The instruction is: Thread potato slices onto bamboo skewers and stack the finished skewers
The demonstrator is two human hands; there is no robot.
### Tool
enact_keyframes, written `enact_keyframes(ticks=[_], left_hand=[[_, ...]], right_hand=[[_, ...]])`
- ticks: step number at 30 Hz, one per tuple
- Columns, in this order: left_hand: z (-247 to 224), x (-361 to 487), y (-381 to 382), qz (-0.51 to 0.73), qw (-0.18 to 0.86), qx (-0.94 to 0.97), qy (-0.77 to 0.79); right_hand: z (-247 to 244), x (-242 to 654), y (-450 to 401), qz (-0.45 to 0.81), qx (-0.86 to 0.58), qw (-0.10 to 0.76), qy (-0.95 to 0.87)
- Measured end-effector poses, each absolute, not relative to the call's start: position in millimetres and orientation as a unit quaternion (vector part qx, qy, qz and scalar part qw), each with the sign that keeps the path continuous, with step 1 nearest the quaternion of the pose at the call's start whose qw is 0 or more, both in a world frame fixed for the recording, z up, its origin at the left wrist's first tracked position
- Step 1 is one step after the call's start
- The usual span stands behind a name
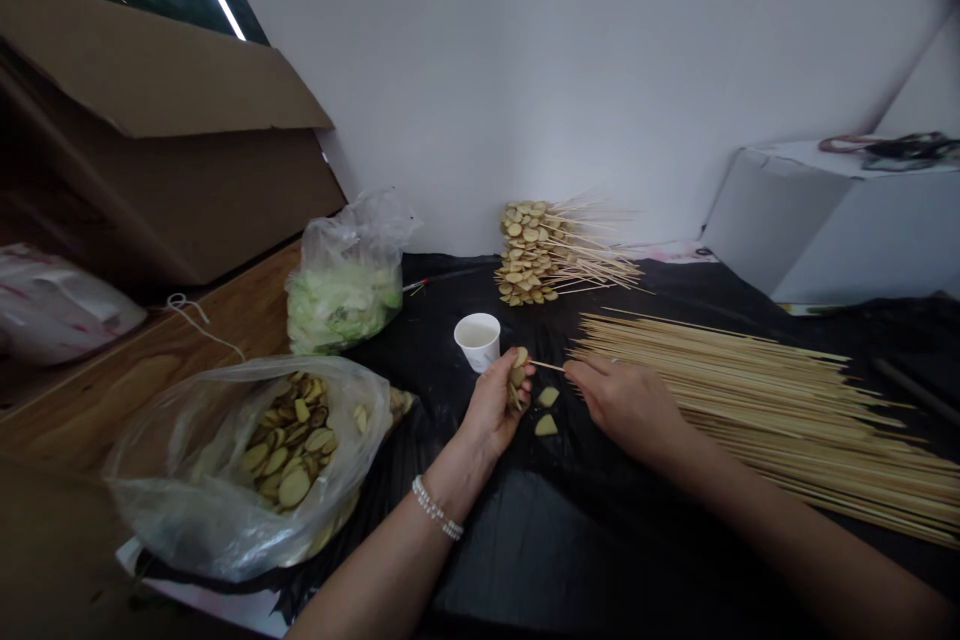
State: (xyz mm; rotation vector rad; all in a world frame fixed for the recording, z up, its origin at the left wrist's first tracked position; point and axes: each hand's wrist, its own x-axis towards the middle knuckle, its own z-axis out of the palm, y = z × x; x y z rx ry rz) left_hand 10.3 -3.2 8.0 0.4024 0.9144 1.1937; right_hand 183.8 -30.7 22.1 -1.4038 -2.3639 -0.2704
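Several potato slices [517, 378] are bunched in my left hand [495, 405], whose fingers are closed around them. My right hand [619, 400] pinches a thin wooden skewer [547, 366]; its other end meets the slices in my left hand. Whether the tip has gone through a slice, I cannot tell. Two loose potato pieces [547, 424] lie on the black sheet between my hands. Just behind my left hand stands a white paper cup [478, 340]. A wide layer of bare skewers [750, 400] spreads out beneath and beyond my right hand.
At the back, filled potato skewers [529, 255] are stacked against the wall. To the left are an open plastic bag of potato slices [289, 450] and a bag of pale green leaves [341, 300]. A cardboard box [187, 190] stands far left, a white box [817, 220] at right.
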Motion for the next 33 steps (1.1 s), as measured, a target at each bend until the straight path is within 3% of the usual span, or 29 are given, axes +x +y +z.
enact_keyframes(ticks=[10,16,26,33], left_hand=[[0,12,-6,0.576,0.613,0.312,0.441],[-6,16,-8,0.569,0.599,0.336,0.452],[-7,21,-12,0.568,0.597,0.351,0.446],[-8,22,-13,0.566,0.585,0.369,0.447]], right_hand=[[22,179,-35,-0.052,-0.519,0.187,-0.832],[15,178,-30,0.01,-0.517,0.193,-0.834],[15,172,-38,-0.07,-0.514,0.188,-0.834],[14,171,-35,-0.015,-0.535,0.156,-0.83]])
